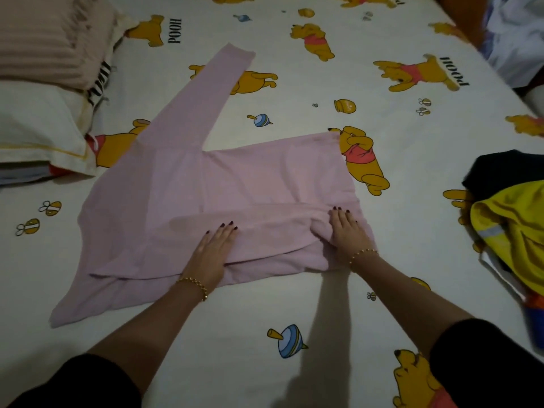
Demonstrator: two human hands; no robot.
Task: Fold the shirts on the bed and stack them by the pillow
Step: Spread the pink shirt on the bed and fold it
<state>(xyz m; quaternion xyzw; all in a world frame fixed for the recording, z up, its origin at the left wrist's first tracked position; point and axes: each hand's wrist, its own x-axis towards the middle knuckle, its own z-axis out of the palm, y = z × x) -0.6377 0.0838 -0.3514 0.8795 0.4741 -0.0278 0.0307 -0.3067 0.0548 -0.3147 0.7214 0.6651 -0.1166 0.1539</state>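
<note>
The room is dim, and the white fabric bed sheet printed with yellow bears (294, 119) reads grey-cream rather than bright. Light falls from my right side: my right hand (348, 234) and its forearm throw a soft dark shadow leftward onto the sheet. Nothing glares. The pale pink long-sleeved shirt (235, 178) looks flat, its folds showing only as faint shading. Detail is soft throughout, with blocky smearing. The wide lens bends the edges and the corners darken. The bundle of white cloth (515, 39) at top right is blurred, perhaps simply out of focus.
</note>
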